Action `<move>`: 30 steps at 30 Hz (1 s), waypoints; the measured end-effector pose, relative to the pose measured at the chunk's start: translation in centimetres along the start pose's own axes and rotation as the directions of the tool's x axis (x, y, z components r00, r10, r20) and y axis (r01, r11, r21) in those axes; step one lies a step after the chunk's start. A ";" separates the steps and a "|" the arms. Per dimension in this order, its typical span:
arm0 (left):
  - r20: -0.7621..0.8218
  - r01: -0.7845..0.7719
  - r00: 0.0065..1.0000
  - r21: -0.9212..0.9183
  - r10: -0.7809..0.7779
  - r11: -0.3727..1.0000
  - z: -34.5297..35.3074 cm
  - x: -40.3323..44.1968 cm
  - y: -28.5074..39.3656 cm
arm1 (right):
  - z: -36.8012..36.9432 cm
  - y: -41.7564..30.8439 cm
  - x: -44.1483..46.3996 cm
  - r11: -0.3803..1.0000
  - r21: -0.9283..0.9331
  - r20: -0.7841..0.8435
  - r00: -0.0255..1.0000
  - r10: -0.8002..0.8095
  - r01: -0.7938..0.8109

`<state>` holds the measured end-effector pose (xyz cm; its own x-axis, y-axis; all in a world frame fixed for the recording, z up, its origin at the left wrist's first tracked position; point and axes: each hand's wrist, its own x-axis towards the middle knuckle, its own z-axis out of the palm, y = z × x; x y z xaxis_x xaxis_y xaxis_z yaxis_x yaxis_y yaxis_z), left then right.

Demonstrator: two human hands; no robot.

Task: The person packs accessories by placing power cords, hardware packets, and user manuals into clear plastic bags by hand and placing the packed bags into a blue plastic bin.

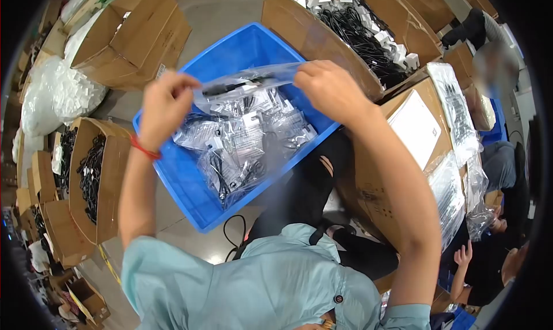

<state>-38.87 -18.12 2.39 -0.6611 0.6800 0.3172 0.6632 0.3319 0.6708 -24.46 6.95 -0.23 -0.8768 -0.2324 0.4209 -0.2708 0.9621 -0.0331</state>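
Observation:
Stretched between my two hands over the blue bin is a clear plastic bag (pixel 253 79) with a dark cable-like item inside it. My left hand (pixel 168 102), a red string on its wrist, pinches the bag's left end. At the other end, my right hand (pixel 329 89) has its fingers closed on the bag's upper right corner. Below them, the blue bin (pixel 199 212) holds several clear bags (pixel 247 137) containing black cables and white printed papers.
An open carton (pixel 322 39) of black cables with white connectors stands beyond the bin. More cartons (pixel 95 180) with cables are at left. Flat plastic bags (pixel 455 117) and a white sheet (pixel 415 125) lie on a carton at right. Other people (pixel 489 261) are at far right.

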 end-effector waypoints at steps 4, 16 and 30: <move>0.038 0.036 0.998 0.260 -0.048 0.965 12.8 -10.0 -11.1 | 3.4 -3.1 -4.0 0.985 -0.078 0.341 0.925 0.169 -0.152; 0.263 -0.334 0.731 -0.666 0.629 0.667 25.8 -8.3 15.0 | -8.7 -9.5 -26.3 0.623 0.058 -0.094 0.617 0.781 -0.780; 0.211 -0.665 0.278 -0.662 0.937 0.346 37.8 -9.5 28.7 | -13.3 -14.5 -43.6 -0.209 0.028 -0.782 -0.152 0.605 -0.977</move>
<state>-0.28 9.62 -6.73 0.5118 0.6381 0.5753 0.4374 -0.7698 0.4649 22.94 5.05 -6.02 0.2797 0.7288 0.6250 0.9028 0.0219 -0.4296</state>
